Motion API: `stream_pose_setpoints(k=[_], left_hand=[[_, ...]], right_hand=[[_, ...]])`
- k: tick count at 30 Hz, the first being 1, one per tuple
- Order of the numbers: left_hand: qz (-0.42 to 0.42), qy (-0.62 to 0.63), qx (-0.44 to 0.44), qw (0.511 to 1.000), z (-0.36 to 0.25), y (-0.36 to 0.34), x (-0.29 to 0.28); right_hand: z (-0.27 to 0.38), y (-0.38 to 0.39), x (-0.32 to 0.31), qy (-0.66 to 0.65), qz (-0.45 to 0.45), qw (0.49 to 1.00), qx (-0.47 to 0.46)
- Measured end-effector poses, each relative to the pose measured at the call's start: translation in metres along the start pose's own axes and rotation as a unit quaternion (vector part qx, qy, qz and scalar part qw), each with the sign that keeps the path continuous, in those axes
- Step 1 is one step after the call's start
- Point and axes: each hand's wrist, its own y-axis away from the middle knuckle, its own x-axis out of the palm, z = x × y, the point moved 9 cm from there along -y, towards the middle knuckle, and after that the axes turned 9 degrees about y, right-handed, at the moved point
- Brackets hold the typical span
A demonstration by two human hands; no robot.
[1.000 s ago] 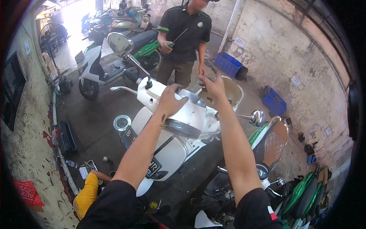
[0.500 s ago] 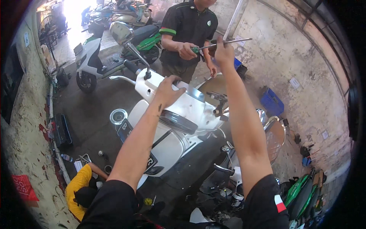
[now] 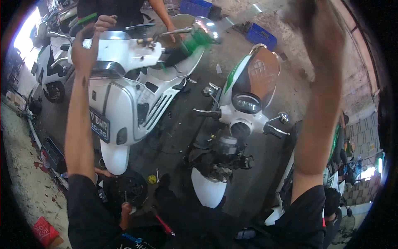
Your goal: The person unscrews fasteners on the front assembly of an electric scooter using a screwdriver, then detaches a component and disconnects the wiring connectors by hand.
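My left hand (image 3: pixel 85 52) is at the left side of the handlebar cover of a white scooter (image 3: pixel 118 103), fingers raised and thumb apart, with nothing seen in it. Whether it touches the cover I cannot tell. My right hand (image 3: pixel 319 33) is raised at the upper right, smeared by motion. A blurred screwdriver, with its green handle (image 3: pixel 197 41) in front of the scooter's mirror, has a pale shaft streak (image 3: pixel 238 18) running toward that hand. Its fingers are too blurred to make out. A co-worker's closed hand (image 3: pixel 105 23) is just beyond my left hand.
A second white scooter (image 3: pixel 244 116) with a brown seat and stripped front stands to the right. Blue crates (image 3: pixel 261 36) lie near the wall. Below, another person's hand (image 3: pixel 126 208) is by a black wheel (image 3: pixel 128 189). A wrench (image 3: pixel 157 173) and yellow round object (image 3: pixel 152 179) lie on the floor.
My view has swung right and down. My right hand has moved up and right with the screwdriver, and the co-worker's hand is off its handle. My left hand has shifted leftward across the view.
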Motion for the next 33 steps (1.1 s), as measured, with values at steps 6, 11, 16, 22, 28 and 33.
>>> stream_pose_setpoints(k=[6,11,16,22,28,33], left_hand=[[0.391,0.495,-0.22,0.744,-0.373,0.269,0.12],[0.394,0.583,-0.465,0.538,-0.556,0.486,0.206],[0.243,0.559,-0.682,0.403,-0.597,0.605,0.235],[0.09,0.591,-0.657,0.46,-0.572,0.601,0.249],[0.176,0.494,-0.616,0.588,-0.539,0.574,0.265],[0.223,0.434,-0.656,0.576,-0.531,0.61,0.316]], right_hand=[[-0.002,0.202,-0.2,0.222,0.023,0.963,0.147],[-0.08,0.389,-0.227,0.105,0.272,0.881,0.372],[-0.113,0.526,-0.319,0.035,0.055,0.872,0.486],[-0.152,0.748,-0.358,0.017,0.39,0.74,0.548],[-0.178,0.761,-0.442,-0.201,0.108,0.623,0.748],[-0.279,0.74,-0.491,-0.205,0.043,0.549,0.809]])
